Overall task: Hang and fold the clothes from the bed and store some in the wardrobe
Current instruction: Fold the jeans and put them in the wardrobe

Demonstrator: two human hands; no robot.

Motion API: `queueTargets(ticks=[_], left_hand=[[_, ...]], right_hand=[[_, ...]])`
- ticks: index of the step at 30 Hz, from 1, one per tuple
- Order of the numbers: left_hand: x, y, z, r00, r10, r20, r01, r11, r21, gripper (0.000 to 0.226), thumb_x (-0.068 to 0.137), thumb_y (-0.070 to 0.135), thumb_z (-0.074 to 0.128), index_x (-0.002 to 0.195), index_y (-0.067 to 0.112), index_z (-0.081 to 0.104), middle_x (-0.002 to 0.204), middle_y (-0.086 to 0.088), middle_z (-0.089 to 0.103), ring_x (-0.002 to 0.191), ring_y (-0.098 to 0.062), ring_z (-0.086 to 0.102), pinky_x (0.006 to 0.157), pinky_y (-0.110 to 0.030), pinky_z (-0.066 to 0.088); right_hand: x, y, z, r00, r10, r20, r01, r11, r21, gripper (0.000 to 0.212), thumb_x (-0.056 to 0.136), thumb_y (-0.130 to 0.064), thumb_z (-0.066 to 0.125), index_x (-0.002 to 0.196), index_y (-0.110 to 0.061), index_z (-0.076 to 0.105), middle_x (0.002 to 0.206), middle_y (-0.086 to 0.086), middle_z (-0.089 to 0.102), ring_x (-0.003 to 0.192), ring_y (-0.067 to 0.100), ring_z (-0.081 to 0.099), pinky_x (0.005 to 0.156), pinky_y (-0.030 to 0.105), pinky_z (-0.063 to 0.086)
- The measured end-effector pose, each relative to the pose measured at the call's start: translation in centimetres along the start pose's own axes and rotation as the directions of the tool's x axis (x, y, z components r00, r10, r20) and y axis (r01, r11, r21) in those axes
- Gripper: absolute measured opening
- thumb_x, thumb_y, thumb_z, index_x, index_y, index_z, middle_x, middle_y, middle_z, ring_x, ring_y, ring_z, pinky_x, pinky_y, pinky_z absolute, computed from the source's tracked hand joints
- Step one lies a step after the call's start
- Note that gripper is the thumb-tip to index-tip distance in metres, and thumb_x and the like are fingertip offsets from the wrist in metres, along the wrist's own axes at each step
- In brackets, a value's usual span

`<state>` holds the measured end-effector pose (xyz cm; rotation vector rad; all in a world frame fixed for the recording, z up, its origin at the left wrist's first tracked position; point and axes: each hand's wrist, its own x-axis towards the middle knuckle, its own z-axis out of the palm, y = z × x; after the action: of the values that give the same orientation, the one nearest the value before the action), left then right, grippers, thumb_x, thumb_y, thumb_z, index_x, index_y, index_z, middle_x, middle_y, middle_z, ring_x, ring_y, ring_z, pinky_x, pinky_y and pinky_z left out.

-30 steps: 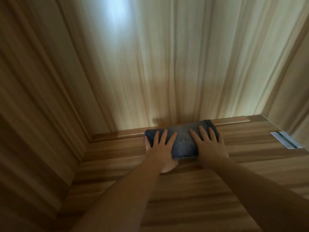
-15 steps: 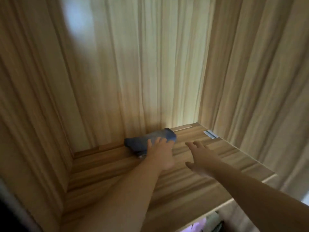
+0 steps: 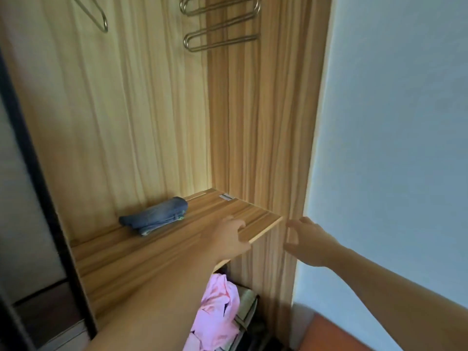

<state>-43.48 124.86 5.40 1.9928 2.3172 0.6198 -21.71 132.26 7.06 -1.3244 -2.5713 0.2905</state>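
A folded pair of blue jeans [image 3: 154,216] lies on the wooden shelf [image 3: 157,249] inside the wardrobe [image 3: 253,122], toward the back, close to the rear panel and left of the shelf's middle, with its folded edges facing the front. Neither hand touches it. The left hand [image 3: 228,239] is over the shelf's front right corner, well apart from the jeans; its fingers bend down over the front edge of the board, though the blur makes it hard to say whether they press the wood or only hang past it, and it holds nothing. The right hand [image 3: 307,240] is in the air just beside that same corner, in front of the wardrobe's right side panel, with its fingers [image 3: 295,224] loosely spread and relaxed and its thumb apart from them; it grips nothing and touches neither shelf nor panel as far as can be seen. Below the shelf a crumpled pink garment [image 3: 215,312] sits in the lower compartment beside something dark and striped. High on the back panel hang looped metal hangers [image 3: 220,24], and another hanger [image 3: 95,13] shows at the upper left. A pale blue wall [image 3: 392,148] stands to the right of the wardrobe.
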Motion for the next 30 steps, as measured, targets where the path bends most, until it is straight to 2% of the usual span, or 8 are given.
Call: queueTargets(ticks=[3,7,10,13,19,22,25,30], left_hand=[[-3.2,5.6,1.9,0.989,0.085,0.12,-0.083,0.996,-0.015,0.043,0.081,0.026,0.068,0.12,0.011,0.061,0.117,-0.01,0.056,0.111,-0.025,0.053,0.086,-0.025,0.037],[-7.1,13.8,4.1,0.946,0.228,0.232,-0.233,0.973,-0.007,0.047,0.083,0.035,0.062,0.127,0.018,0.056,0.122,-0.002,0.052,0.114,-0.023,0.053,0.092,-0.033,0.044],[-9.9,19.8,5.7,0.898,0.345,0.273,-0.353,0.935,-0.019,0.054,0.081,0.041,0.057,0.133,0.028,0.049,0.134,0.005,0.047,0.119,-0.018,0.05,0.095,-0.038,0.045],[-13.5,25.0,7.2,0.822,0.49,0.29,-0.503,0.864,-0.032,0.055,0.08,0.045,0.054,0.133,0.033,0.047,0.137,0.008,0.046,0.121,-0.017,0.046,0.091,-0.036,0.044],[-24.2,30.4,10.3,0.599,0.73,0.329,-0.728,0.668,-0.158,0.054,0.08,0.049,0.052,0.132,0.034,0.047,0.133,0.006,0.048,0.124,-0.02,0.045,0.094,-0.038,0.043],[-30.8,30.3,11.6,0.471,0.795,0.382,-0.782,0.577,-0.235,0.053,0.078,0.048,0.053,0.13,0.035,0.049,0.131,0.005,0.049,0.121,-0.021,0.047,0.092,-0.038,0.045],[-38.4,30.5,11.9,0.328,0.836,0.44,-0.829,0.479,-0.291,0.051,0.08,0.047,0.054,0.13,0.035,0.049,0.131,0.006,0.05,0.118,-0.02,0.05,0.091,-0.037,0.046],[-50.9,33.9,9.1,0.086,0.91,0.407,-0.907,0.24,-0.345,0.052,0.085,0.048,0.052,0.135,0.034,0.045,0.138,0.005,0.046,0.125,-0.02,0.045,0.099,-0.041,0.044]], right_hand=[[-7.9,4.6,-1.1,0.992,0.126,-0.026,-0.126,0.992,-0.018,0.06,0.088,-0.045,0.055,0.143,-0.029,0.035,0.14,-0.002,0.039,0.128,0.024,0.043,0.098,0.04,0.044],[-20.1,10.3,-2.5,0.936,0.34,-0.088,-0.344,0.939,-0.026,0.053,0.089,-0.044,0.053,0.138,-0.03,0.038,0.136,-0.005,0.04,0.121,0.021,0.045,0.081,0.032,0.044],[-29.1,12.6,-3.9,0.861,0.488,-0.14,-0.497,0.867,-0.037,0.057,0.09,-0.045,0.053,0.142,-0.029,0.034,0.141,-0.005,0.036,0.123,0.021,0.045,0.085,0.033,0.046],[-37.8,13.1,-4.5,0.745,0.628,-0.224,-0.646,0.763,-0.007,0.058,0.09,-0.044,0.054,0.142,-0.027,0.035,0.142,-0.003,0.037,0.123,0.022,0.046,0.09,0.036,0.046],[-54.7,7.6,-1.2,0.464,0.825,-0.323,-0.85,0.517,0.099,0.059,0.085,-0.043,0.059,0.139,-0.029,0.038,0.138,-0.001,0.039,0.12,0.023,0.047,0.085,0.036,0.049],[-63.4,1.8,2.1,0.309,0.903,-0.299,-0.911,0.37,0.179,0.06,0.083,-0.045,0.06,0.138,-0.029,0.04,0.134,-0.001,0.041,0.115,0.022,0.051,0.084,0.037,0.05],[-72.0,-5.0,4.4,0.147,0.961,-0.235,-0.956,0.199,0.216,0.061,0.083,-0.044,0.061,0.138,-0.025,0.041,0.131,0.002,0.042,0.116,0.024,0.051,0.092,0.04,0.048],[-84.3,-15.5,5.7,-0.083,0.965,-0.249,-0.965,-0.015,0.263,0.057,0.082,-0.042,0.062,0.134,-0.024,0.043,0.129,0.005,0.043,0.115,0.027,0.051,0.094,0.042,0.047]])
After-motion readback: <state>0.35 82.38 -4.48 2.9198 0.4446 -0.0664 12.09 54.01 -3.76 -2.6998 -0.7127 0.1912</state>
